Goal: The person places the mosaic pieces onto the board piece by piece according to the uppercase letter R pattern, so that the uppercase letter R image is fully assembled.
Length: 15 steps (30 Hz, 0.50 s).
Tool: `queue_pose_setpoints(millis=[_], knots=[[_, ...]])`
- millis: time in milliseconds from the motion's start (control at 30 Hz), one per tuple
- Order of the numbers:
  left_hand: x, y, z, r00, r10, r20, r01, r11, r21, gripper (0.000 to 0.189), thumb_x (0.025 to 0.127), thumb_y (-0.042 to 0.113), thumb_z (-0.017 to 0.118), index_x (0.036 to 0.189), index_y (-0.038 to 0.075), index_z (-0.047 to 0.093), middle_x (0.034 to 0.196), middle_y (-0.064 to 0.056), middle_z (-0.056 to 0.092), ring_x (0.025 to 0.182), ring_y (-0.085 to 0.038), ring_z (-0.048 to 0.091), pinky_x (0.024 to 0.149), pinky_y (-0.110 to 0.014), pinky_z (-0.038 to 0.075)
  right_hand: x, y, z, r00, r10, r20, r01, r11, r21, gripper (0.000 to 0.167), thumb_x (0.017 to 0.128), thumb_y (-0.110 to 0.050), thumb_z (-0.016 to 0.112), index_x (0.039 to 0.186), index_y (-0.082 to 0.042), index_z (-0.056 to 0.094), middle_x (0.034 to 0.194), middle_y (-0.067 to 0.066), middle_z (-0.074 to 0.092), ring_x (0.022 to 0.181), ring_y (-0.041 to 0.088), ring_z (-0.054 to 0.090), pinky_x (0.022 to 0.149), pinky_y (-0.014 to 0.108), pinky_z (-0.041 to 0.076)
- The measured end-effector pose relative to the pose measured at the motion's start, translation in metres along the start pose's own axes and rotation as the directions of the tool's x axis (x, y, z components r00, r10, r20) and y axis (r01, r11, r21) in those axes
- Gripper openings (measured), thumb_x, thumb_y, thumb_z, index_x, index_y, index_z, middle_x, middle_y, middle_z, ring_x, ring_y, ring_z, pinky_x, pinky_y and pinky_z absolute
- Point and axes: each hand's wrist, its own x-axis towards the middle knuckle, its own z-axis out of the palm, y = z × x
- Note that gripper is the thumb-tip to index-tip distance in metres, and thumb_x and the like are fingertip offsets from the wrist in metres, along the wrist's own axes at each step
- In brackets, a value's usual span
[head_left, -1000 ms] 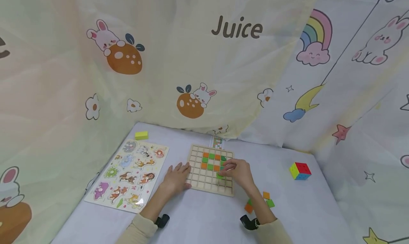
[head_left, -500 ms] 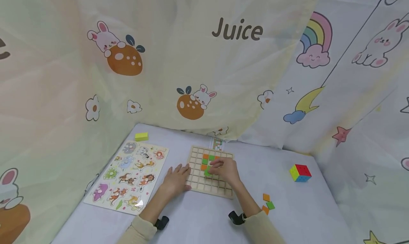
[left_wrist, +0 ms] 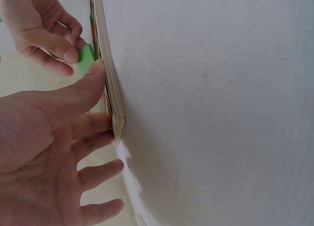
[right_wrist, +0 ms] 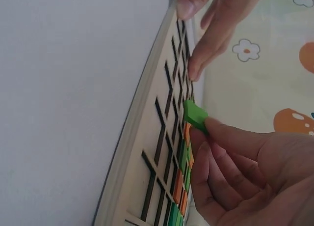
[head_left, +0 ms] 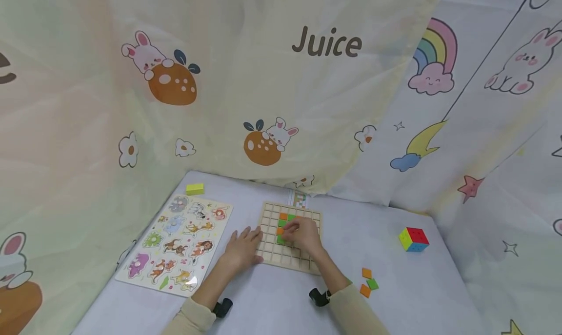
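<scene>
A wooden grid board (head_left: 274,258) lies flat on the white table, with orange tiles (head_left: 283,216) and green tiles (head_left: 282,223) set in some of its cells. My left hand (head_left: 240,249) touches the board's left edge, thumb and fingers extended. Above the board, my right hand (head_left: 303,235) pinches a green tile (right_wrist: 195,115) between thumb and fingertips. In the right wrist view that tile is tilted, just over the grid. Part of the tile pattern is hidden behind my right hand in the head view.
Loose orange and green tiles (head_left: 372,284) lie near my right forearm. An animal puzzle board (head_left: 180,245) is on the left, a yellow block (head_left: 195,188) behind it. A colourful puzzle cube (head_left: 413,239) sits at right. A pattern card (head_left: 300,199) lies behind the grid.
My right hand has moved left across the board with the green tile, from its right side to the lower left of the pattern. My left hand has stayed at the board's edge.
</scene>
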Motion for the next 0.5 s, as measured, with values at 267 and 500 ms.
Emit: queue_pose_setpoints(millis=[267,500], knots=[[-0.0007,0.0007,-0.0023,1.000,-0.003,0.010,0.003,1.000,0.002,0.077,0.091,0.038,0.079,0.153,0.002,0.050,0.164,-0.014,0.041,0.152,-0.041,0.034,0.121,-0.067,0.027,0.0072,0.0018,0.0060,1.000,0.009,0.026,-0.008,0.999,-0.037,0.016,0.082,-0.007,0.089,0.095,-0.005,0.079,0.080,0.000,0.075,0.073,0.011,0.069,0.070,0.031,0.059],[0.0000,0.0004,-0.0019,1.000,0.000,0.010,-0.001,1.000,0.012,0.077,0.091,0.039,0.079,0.153,0.002,0.050,0.164,-0.014,0.042,0.152,-0.042,0.035,0.121,-0.067,0.028,0.0071,0.0050,0.0081,0.998,-0.014,0.056,0.017,0.998,-0.054,0.015,0.083,-0.006,0.088,0.095,-0.006,0.079,0.080,-0.002,0.076,0.071,0.009,0.070,0.068,0.027,0.060]])
